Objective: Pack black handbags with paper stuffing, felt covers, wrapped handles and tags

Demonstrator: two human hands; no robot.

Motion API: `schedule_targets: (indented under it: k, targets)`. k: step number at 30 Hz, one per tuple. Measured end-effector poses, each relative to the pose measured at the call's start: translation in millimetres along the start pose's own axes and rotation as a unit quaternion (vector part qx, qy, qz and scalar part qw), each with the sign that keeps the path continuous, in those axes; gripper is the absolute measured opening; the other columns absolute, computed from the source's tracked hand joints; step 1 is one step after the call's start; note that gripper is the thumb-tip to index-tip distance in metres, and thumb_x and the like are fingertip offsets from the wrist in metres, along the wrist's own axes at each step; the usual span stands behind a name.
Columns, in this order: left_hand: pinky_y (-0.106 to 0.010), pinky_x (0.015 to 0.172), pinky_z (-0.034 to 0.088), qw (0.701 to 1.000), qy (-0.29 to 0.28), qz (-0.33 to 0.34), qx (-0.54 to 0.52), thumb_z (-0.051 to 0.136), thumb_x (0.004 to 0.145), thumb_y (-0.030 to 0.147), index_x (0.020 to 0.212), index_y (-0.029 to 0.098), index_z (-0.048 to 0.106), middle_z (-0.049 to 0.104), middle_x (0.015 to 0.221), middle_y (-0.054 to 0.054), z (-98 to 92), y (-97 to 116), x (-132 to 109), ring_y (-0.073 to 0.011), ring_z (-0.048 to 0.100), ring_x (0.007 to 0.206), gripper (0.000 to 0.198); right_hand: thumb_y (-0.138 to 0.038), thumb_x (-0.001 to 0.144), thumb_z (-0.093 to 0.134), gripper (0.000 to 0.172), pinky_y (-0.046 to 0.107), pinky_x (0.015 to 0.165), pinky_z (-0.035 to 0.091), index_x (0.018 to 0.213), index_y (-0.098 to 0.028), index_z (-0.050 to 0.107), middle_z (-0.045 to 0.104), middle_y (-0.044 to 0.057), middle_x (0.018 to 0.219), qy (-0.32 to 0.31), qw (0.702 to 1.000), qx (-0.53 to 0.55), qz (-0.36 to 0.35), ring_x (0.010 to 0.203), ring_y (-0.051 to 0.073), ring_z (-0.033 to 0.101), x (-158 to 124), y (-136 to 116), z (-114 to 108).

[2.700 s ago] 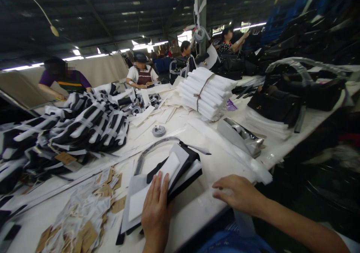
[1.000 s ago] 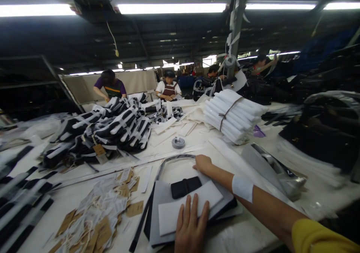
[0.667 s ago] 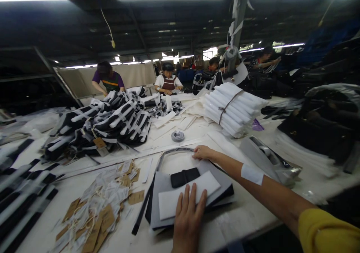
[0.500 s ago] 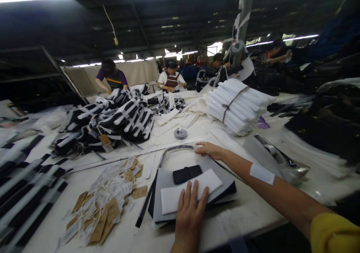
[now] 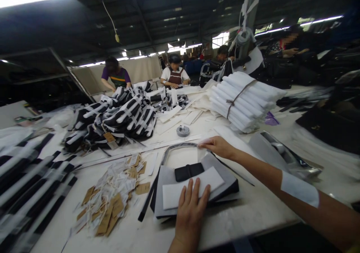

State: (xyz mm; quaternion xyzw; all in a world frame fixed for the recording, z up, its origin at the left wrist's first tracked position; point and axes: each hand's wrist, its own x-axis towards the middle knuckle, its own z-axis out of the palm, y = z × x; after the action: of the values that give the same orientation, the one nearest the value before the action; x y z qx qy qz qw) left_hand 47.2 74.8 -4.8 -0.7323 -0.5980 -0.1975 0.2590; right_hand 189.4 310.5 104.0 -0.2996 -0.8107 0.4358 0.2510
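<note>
My left hand (image 5: 190,211) lies flat, fingers together, on a white sheet (image 5: 194,187) that tops a flat grey-and-black bag (image 5: 222,181) with a black tab (image 5: 189,171). My right hand (image 5: 216,146) reaches across to the far top of the bag, where its curved grey handle (image 5: 177,148) arches. The fingers are curled at the handle's right end; what they pinch, if anything, is hidden. A white patch is stuck on my right forearm (image 5: 299,188).
A heap of brown and white paper tags (image 5: 112,196) lies to the left. Black-and-white wrapped bags (image 5: 118,118) pile up behind, a tape roll (image 5: 182,130), a tied white bundle (image 5: 244,101) and a tape dispenser (image 5: 284,157) to the right. Several people work at the far end.
My right hand came from the table's near edge up to the bag's handle and has slid slightly right along it. My left hand keeps pressing on the white sheet. The view has shifted.
</note>
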Motion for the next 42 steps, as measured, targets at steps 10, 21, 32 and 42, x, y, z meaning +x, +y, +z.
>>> schedule_targets:
  k: [10, 21, 32, 42]
  targets:
    - [-0.043, 0.105, 0.05, 1.0, -0.025, 0.007, -0.003, 0.038, 0.103, 0.021, 0.15, 0.034, 0.039, 0.048, 0.152, -0.004, -2.4, -5, 8, -0.0261, 0.05, 0.136, 0.049, -0.026, 0.098, 0.05, 0.034, 0.034, 0.106, 0.049, 0.126, -0.024, 0.069, 0.07, 0.004, 0.126, -0.075, 0.981, -0.143, -0.111, 0.118, 0.021, 0.065, -100, 7, 15]
    - [-0.05, 0.11, 0.045, 0.995, -0.078, 0.051, 0.019, 0.048, 0.095, 0.01, 0.147, 0.024, 0.046, 0.049, 0.151, -0.008, -7.2, -16, 18, -0.0292, 0.046, 0.139, 0.053, -0.005, 0.087, 0.042, 0.061, 0.044, 0.117, 0.037, 0.145, -0.024, 0.051, 0.056, 0.007, 0.144, -0.044, 0.939, -0.231, -0.253, 0.138, 0.02, 0.047, -131, 43, 44]
    - [-0.047, 0.114, 0.04, 0.982, -0.154, 0.077, -0.083, 0.059, 0.091, 0.024, 0.142, 0.011, 0.046, 0.042, 0.154, -0.017, -15.1, -5, 41, -0.0275, 0.042, 0.142, 0.055, -0.001, 0.074, 0.04, 0.079, 0.047, 0.12, 0.03, 0.15, -0.02, 0.043, 0.05, 0.009, 0.15, -0.036, 0.934, -0.231, -0.27, 0.145, 0.02, 0.037, -138, 64, 55]
    - [-0.047, 0.118, 0.034, 0.986, -0.101, 0.047, -0.126, 0.057, 0.096, 0.032, 0.153, 0.037, 0.031, 0.044, 0.154, 0.008, -11.0, 1, 25, -0.0241, 0.04, 0.142, 0.062, -0.021, 0.087, 0.065, 0.032, 0.036, 0.105, 0.052, 0.118, -0.025, 0.071, 0.071, 0.009, 0.124, -0.066, 0.964, -0.137, -0.218, 0.12, 0.024, 0.064, -154, 17, 13]
